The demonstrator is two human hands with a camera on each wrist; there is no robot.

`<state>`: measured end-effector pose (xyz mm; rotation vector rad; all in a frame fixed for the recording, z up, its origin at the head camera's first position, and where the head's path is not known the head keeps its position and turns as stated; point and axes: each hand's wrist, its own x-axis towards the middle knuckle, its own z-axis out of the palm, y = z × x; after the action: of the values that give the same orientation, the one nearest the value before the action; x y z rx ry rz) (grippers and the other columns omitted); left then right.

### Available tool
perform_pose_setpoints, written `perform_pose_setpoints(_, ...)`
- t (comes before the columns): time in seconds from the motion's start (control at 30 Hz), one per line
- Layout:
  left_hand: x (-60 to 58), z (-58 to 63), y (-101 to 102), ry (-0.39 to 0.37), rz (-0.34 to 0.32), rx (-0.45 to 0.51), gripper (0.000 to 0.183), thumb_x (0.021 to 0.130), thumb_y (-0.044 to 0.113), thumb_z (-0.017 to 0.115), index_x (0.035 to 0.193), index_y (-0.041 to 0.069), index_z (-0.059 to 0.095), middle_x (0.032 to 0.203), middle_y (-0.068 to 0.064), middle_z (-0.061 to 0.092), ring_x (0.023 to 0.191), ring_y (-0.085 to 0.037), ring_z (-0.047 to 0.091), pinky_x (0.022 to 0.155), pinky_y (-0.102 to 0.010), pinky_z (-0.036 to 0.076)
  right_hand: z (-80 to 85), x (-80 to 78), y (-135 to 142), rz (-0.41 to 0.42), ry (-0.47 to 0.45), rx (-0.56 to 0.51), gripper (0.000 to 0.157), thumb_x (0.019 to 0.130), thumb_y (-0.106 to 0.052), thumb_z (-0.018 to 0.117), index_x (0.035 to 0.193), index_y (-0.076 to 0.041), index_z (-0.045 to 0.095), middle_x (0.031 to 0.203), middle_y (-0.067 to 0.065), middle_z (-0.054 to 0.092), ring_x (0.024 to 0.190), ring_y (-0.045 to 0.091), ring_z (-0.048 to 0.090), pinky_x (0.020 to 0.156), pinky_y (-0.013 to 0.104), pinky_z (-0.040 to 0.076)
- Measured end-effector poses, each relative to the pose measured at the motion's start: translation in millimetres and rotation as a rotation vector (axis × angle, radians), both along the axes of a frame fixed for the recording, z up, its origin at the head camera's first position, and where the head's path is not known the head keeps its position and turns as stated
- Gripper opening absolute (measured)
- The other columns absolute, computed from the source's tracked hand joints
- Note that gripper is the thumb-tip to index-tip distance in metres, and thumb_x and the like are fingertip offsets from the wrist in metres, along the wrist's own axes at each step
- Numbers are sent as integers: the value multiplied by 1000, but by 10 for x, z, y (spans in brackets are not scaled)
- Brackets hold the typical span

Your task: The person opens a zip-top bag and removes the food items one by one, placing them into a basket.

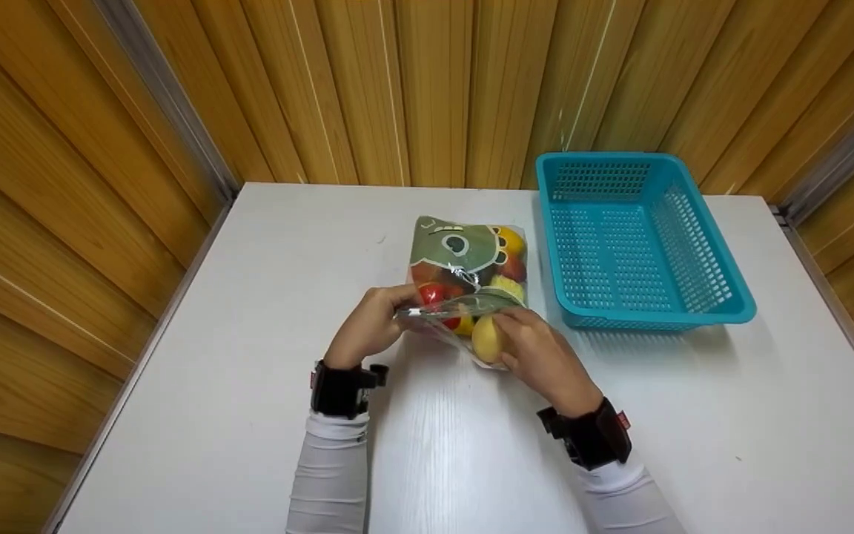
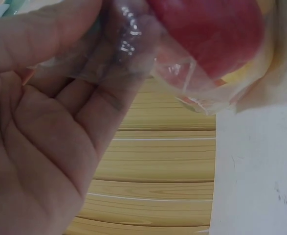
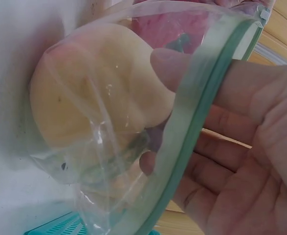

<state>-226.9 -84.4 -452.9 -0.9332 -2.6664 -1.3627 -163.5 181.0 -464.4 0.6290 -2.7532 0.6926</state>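
Observation:
A clear zip bag printed with a green cartoon face lies on the white table, its mouth towards me. Red, yellow and orange fruit and vegetable shapes fill it. My left hand pinches the left end of the bag's mouth, by the zip slider. Inside the opening, my right hand holds a pale yellow, rounded fruit. The right wrist view shows my thumb against this fruit, with the green zip strip crossing my fingers. A red piece shows through the plastic beside my left hand.
A turquoise plastic basket with perforated sides stands to the right of the bag, with no items visible inside. Wood-patterned panels rise behind the white table and at both sides.

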Motion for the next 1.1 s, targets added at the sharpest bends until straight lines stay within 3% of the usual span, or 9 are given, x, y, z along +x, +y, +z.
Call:
perform_pose_setpoints(0.27,8,-1,-14,-70,-18,27,29,82,-18,68,102,3,74,107,-10,76,98,-23,69,93,-43,56,-55,-12,-50,15,3,47,63,72,0,91,129,7,65,131,22,62,124,40,59,103,51,50)
perform_pose_setpoints(0.47,1,-14,-4,-37,-8,-10,25,81,-16,69,97,3,74,96,-7,74,88,-20,64,86,-41,55,-123,-19,-104,-17,28,80,74,73,-12,94,135,9,60,135,25,60,129,41,55,108,51,44)
perform_pose_setpoints(0.63,1,-18,-6,-23,0,-23,26,79,-20,64,89,3,70,89,-5,70,82,-15,59,80,-35,52,-216,-33,-153,6,139,81,69,75,-18,93,130,10,63,130,25,64,123,40,58,102,52,46)
perform_pose_setpoints(0.8,1,-14,-16,-13,6,-39,30,77,-23,60,85,4,68,85,-2,67,79,-14,55,76,-33,50,-272,-66,-174,48,236,67,53,77,-13,90,122,7,68,123,21,67,116,36,61,104,48,50)
perform_pose_setpoints(0.97,1,-16,-24,-9,7,-56,30,76,-24,60,84,4,68,84,-2,66,79,-16,54,75,-32,48,-281,-88,-164,144,241,44,42,77,-5,86,114,1,70,121,15,66,113,30,61,101,43,52)
perform_pose_setpoints(1.1,0,-19,-18,-11,12,-53,30,76,-24,59,83,4,68,82,-1,64,79,-16,54,75,-32,47,-280,-80,-144,182,187,40,50,75,-5,90,119,1,68,128,16,62,117,30,60,99,44,54)
